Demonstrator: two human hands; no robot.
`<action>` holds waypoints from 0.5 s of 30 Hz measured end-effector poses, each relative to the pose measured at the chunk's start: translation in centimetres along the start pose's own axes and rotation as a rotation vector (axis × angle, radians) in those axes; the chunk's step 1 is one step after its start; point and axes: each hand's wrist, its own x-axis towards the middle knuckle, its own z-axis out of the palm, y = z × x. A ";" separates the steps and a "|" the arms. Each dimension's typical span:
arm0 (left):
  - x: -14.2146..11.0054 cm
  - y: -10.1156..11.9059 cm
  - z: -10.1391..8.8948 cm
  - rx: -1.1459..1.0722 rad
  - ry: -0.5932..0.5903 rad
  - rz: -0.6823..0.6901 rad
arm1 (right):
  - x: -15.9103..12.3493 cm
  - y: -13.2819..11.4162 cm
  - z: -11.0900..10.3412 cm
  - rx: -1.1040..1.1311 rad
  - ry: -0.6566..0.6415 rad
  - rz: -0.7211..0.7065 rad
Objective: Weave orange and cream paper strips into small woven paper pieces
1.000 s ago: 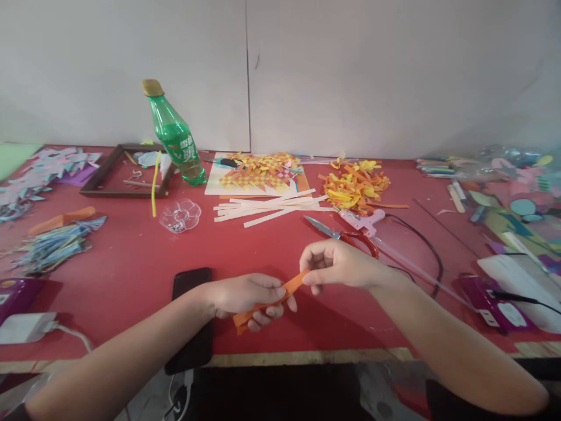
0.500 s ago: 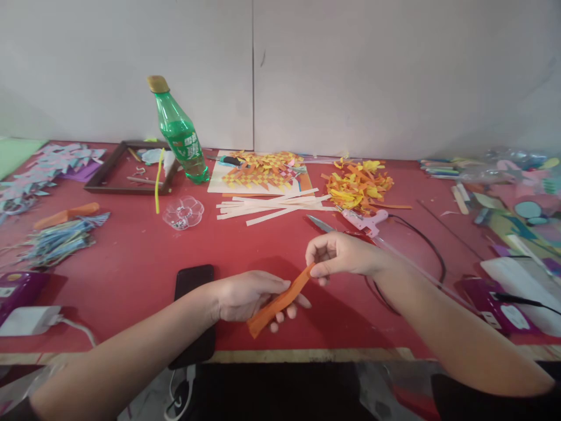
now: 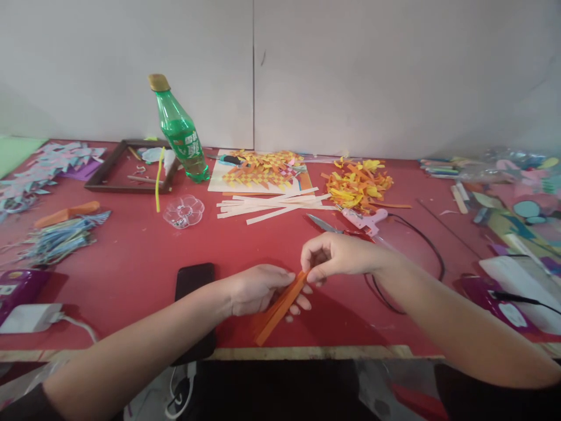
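Pinching orange strips [image 3: 281, 310] | top: right fingers [image 3: 319, 271] | below: across left fingers [image 3: 303, 302]

A dark frame [image 3: 127, 190] is being partly hidden by a green bottle [image 3: 184, 137], while space on the red table [image 3: 144, 251] is being taken up by a clear dish [image 3: 187, 213] and a black phone [image 3: 193, 279].

Hands [image 3: 250, 290] holding orange paper strips [image 3: 279, 313], red table [image 3: 241, 242], green bottle [image 3: 182, 135]
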 end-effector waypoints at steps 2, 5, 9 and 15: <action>0.1 -0.1 0.1 0.006 0.001 0.012 | -0.1 0.0 -0.1 -0.012 -0.012 -0.010; 0.0 -0.4 0.3 0.058 -0.010 0.049 | -0.1 0.1 -0.3 -0.045 -0.055 -0.025; -0.1 -0.5 0.8 0.355 0.093 0.183 | -0.3 -0.1 -0.7 -0.113 -0.143 -0.067; -0.1 -0.5 1.3 0.542 0.080 0.251 | -0.4 -1.1 -0.4 -0.298 -0.097 -0.057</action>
